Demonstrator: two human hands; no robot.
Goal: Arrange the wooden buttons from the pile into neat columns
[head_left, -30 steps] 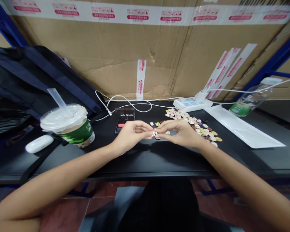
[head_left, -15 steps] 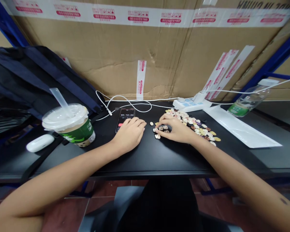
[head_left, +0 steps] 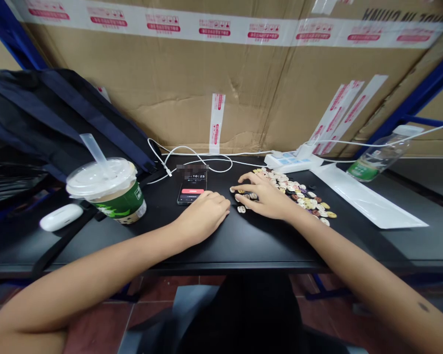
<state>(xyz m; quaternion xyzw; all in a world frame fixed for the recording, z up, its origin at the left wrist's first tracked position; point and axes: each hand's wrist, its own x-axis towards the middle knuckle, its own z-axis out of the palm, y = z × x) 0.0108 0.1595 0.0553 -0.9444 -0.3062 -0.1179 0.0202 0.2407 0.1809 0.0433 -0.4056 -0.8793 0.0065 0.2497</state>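
1. L hand point(head_left: 206, 214) is palm-down on the worktop point(head_left: 243, 250), roughly midway btwn its near & far edges, fingers together & slightly curled; relaxed, not clenched, w/ nothing visibly gripped. Can't tell what, if anything, is under the palm.
2. R hand point(head_left: 264, 196) is released: fingers spread, thumb & index apart, over a few face-marked pieces point(head_left: 241, 209). Index tip is at a pale piece point(head_left: 232, 190); can't tell if it's touching.
3. Those pieces lie mid-worktop, L of the main pile point(head_left: 312, 201), partly hidden by R hand. Pile is mixed white, yellow, brown & dark pcs, running from nr the far edge toward the near R part.
4. Phone point(head_left: 192, 191), timer-type screen lit, lies flat just beyond L hand, toward the far edge.
5. Lidded cup point(head_left: 120, 201) w/ straw stands toward the L end; white earbud case point(head_left: 61, 217) is L of it; backpack point(head_left: 62, 113) is behind, far L corner.
6. Power strip point(head_left: 293, 161) sits at the far edge, w/ white cable point(head_left: 182, 147) looping L along that edge.
7. White packet point(head_left: 369, 199) lies R of the pile; clear bottle point(head_left: 378, 157), green label, leans tilted nr the far edge, R side.
8. Taped cardboard point(head_left: 170, 73) rises behind the far edge.
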